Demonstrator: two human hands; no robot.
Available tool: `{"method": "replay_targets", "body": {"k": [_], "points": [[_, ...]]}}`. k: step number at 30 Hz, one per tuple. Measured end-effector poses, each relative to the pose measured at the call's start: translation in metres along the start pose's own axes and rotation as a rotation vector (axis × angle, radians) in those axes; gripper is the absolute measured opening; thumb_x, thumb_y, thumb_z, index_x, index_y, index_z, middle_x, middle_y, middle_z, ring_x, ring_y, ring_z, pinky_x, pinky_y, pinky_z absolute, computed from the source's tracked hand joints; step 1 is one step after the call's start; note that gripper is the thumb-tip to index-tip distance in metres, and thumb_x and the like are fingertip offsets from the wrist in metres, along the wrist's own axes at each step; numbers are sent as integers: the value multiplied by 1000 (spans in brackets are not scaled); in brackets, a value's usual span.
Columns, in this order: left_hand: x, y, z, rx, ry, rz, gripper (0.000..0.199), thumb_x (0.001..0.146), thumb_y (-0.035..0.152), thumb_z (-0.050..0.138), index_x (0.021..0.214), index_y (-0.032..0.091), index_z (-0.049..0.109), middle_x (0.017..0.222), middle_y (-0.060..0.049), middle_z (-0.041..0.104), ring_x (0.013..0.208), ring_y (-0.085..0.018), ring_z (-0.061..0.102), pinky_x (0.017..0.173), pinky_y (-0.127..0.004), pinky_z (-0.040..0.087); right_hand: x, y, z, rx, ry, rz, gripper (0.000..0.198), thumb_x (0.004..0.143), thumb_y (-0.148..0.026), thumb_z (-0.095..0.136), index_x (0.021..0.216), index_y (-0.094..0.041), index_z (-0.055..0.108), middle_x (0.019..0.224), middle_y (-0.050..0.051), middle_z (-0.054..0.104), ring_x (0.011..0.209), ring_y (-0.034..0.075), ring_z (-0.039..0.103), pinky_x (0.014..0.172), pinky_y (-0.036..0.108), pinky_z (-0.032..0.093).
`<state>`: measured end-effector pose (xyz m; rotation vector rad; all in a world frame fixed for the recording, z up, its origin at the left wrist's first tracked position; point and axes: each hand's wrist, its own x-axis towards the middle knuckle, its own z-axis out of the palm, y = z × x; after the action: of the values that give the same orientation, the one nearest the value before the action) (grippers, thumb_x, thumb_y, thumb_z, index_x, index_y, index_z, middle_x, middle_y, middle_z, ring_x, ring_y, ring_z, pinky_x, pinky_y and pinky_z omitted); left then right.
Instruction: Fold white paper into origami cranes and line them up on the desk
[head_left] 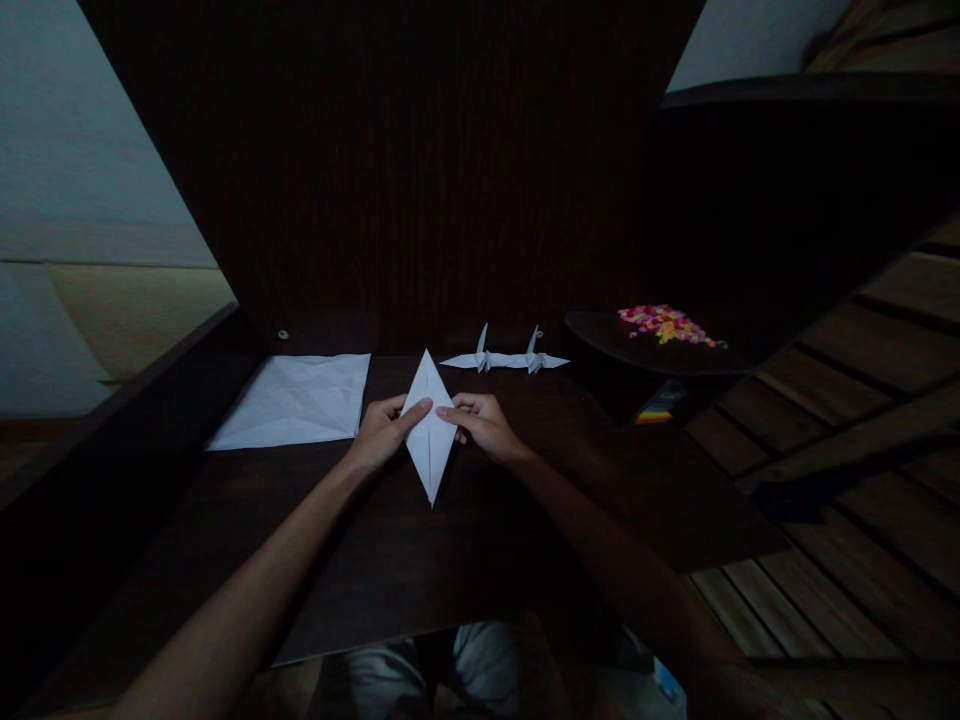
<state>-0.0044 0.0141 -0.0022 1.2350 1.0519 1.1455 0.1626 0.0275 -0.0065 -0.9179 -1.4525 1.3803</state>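
Observation:
Between my two hands is a white piece of folded paper (430, 440), diamond-shaped with a crease line down its middle. My left hand (386, 425) grips its left edge, thumb on top and fingers behind. On the right edge, my right hand (480, 420) pinches it the same way, and both thumbs point inward near the centre. Two white paper cranes (484, 361) stand behind, close together near the back panel. To the left lies a stack or sheet of creased white paper (292, 400) flat on the desk.
The dark wooden desk (337, 560) has a tall back panel (420, 180) and a raised left side (112, 410). At the right, a small shelf (600, 335) bears a pile of pink, red and yellow bits (667, 324). Slatted wood (840, 400) lies beyond it.

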Motion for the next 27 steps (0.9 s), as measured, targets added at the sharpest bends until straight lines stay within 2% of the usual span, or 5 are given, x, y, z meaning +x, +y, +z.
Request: {"method": "replay_targets", "body": {"k": [11, 13, 18, 23, 27], "points": [[-2, 1, 0, 39, -89, 3, 33, 67, 42, 75, 82, 13, 73, 76, -6, 72, 62, -17, 61, 55, -24, 44, -1, 3, -2, -37, 31, -50, 36, 68, -50, 70, 65, -17, 56, 53, -4, 51, 40, 6, 42, 33, 18, 29], [-3, 1, -1, 65, -133, -7, 31, 67, 41, 74, 83, 14, 73, 75, -5, 71, 61, -16, 61, 55, -24, 43, -2, 1, -2, -38, 18, -44, 35, 68, -50, 70, 65, -17, 57, 52, -5, 49, 40, 6, 40, 34, 18, 27], [-6, 5, -2, 205, -378, -57, 30, 69, 40, 71, 80, 12, 73, 69, -4, 69, 58, -17, 60, 53, -25, 42, -2, -5, -3, 27, 35, -42, 37, 69, -50, 68, 62, -15, 59, 51, -4, 49, 41, 5, 40, 36, 19, 27], [-6, 8, -3, 220, -411, -69, 29, 68, 39, 71, 79, 12, 72, 67, -2, 67, 58, -15, 58, 52, -23, 41, -1, -8, -6, -16, 54, -116, 39, 73, -49, 66, 56, -15, 57, 46, -5, 46, 38, 4, 37, 36, 19, 22], [-6, 11, -6, 248, -454, -81, 28, 69, 37, 70, 80, 12, 71, 69, -1, 67, 61, -13, 58, 55, -22, 42, -1, -6, -8, 14, 65, -121, 39, 76, -45, 64, 53, -16, 53, 43, -6, 44, 36, 4, 37, 35, 18, 22]]}}
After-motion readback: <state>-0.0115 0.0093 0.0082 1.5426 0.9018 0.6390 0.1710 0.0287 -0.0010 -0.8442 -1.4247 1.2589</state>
